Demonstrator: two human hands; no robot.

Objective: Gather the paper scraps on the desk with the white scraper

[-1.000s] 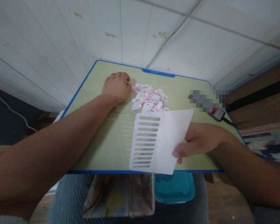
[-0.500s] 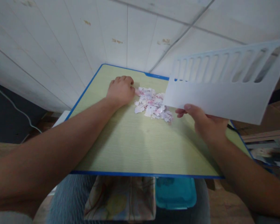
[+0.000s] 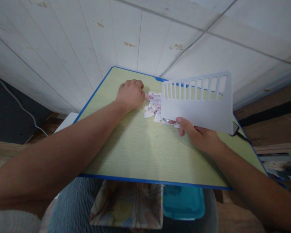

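My left hand (image 3: 131, 94) rests on the table at the left edge of a heap of torn paper scraps (image 3: 152, 108). Its fingers are curled in, and whatever they may hold is hidden. Pink marks show on some of the white scraps. In my right hand (image 3: 200, 136) is a white plastic panel (image 3: 199, 111) with a row of slots along its upper part, gripped by its lower edge. The panel is tilted up over the right side of the heap and hides part of it. Some scraps show below it, by my right fingertips.
The pale green table (image 3: 145, 155) has a blue rim and stands against a white panelled wall (image 3: 126, 29). A grey cable (image 3: 196, 40) runs down the wall. Below the front edge are a patterned fabric container (image 3: 126, 207) and a turquoise plastic box (image 3: 183, 202) by my legs.
My right hand has brought the slotted panel left and lower, so it now covers the right part of the scraps. My left hand stays beside the heap, and the view has shifted slightly.
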